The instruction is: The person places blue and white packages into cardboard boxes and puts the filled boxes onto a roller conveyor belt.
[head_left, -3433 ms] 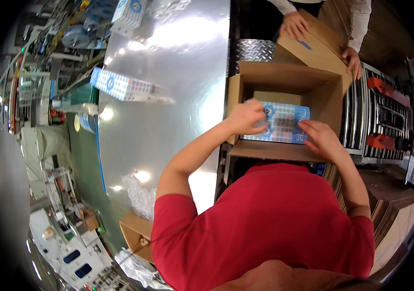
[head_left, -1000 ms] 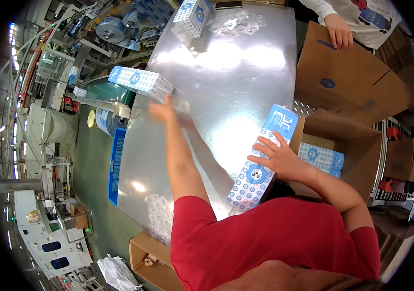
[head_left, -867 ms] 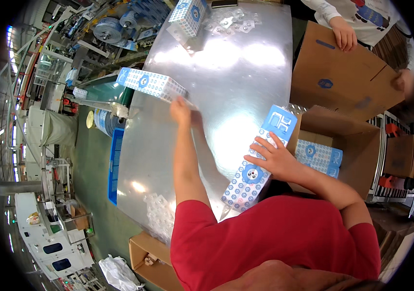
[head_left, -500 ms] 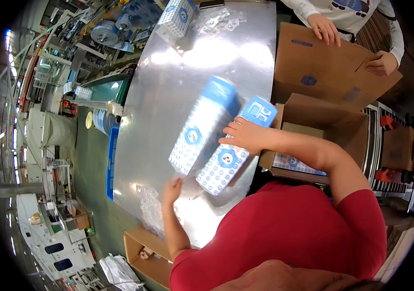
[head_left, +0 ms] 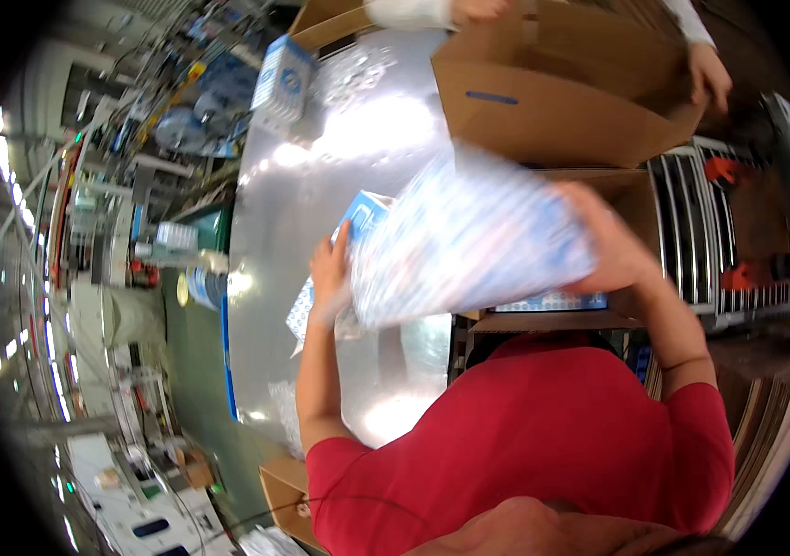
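A blue-and-white patterned box (head_left: pixel 469 246) is in the air over the table's right side, smeared by motion. My right hand (head_left: pixel 603 243) grips its right end. Behind it, a second blue-and-white box (head_left: pixel 369 211) rests on the metal table, partly hidden by the lifted box and my left arm. My left hand (head_left: pixel 328 269) is closed at that box's side, its fingers along the upper edge. Beneath the lifted box, to the right, stands an open cardboard carton (head_left: pixel 631 199) with another patterned box (head_left: pixel 552 303) inside.
Across the table a co-worker's hands (head_left: pixel 710 79) hold another cardboard carton (head_left: pixel 543 107). A patterned box (head_left: pixel 282 79) and clear plastic pieces (head_left: pixel 353 74) lie on the far table (head_left: pixel 275 199). A roller conveyor (head_left: pixel 682 232) runs at the right.
My right hand has lifted one patterned box and swung it right, toward the open carton. My left hand has moved up beside the other box. The co-worker's flat cardboard has been opened out.
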{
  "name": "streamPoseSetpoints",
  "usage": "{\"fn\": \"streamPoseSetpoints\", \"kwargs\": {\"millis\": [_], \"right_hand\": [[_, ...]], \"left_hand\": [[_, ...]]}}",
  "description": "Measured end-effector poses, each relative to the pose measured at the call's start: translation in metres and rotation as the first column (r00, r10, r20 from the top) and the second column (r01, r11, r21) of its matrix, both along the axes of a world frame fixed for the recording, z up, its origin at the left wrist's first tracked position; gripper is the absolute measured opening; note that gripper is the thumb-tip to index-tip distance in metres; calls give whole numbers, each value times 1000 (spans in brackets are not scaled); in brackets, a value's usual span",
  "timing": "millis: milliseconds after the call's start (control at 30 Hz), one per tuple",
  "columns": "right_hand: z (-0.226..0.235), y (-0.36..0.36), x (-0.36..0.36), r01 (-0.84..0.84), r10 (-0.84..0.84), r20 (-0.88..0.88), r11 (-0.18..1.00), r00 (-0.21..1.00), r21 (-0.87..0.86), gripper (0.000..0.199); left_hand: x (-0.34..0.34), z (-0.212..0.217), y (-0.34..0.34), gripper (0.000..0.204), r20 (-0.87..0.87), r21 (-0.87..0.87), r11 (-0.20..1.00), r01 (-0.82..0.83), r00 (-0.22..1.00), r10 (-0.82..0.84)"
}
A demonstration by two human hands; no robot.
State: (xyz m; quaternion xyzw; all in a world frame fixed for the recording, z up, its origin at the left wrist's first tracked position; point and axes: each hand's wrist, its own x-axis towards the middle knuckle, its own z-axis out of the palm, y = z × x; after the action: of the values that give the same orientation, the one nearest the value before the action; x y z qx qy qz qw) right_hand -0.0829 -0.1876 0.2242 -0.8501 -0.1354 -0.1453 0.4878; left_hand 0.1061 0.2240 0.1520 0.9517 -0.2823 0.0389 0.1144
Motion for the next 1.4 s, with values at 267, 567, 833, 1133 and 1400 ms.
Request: {"fn": "streamPoseSetpoints", "kwargs": {"millis": [267, 567, 833, 1133, 1400], "right_hand": [[-96, -148, -194, 302, -414, -287, -30, 864, 953, 79], [-52, -106, -188, 537, -350, -408, 514, 843, 669, 84], [-79, -59, -24, 1, -231, -130, 494, 964, -870, 73], [-291, -46, 60, -330, -503, -547, 458, 670, -825, 82], [-302, -46, 87, -481, -452, -836, 684, 310, -548, 95]], "left_hand": [[-32, 55, -119, 86, -217, -855, 498, 147, 770, -600], [-107, -73, -265, 60, -681, 1, 564, 826, 413, -605], [-129, -111, -232, 30, -526, 17, 708, 706, 608, -594], [-117, -109, -215, 31, -49, -442, 650, 618, 706, -706], [-23, -48, -28, 46, 140, -195, 972, -128, 978, 157]]}}
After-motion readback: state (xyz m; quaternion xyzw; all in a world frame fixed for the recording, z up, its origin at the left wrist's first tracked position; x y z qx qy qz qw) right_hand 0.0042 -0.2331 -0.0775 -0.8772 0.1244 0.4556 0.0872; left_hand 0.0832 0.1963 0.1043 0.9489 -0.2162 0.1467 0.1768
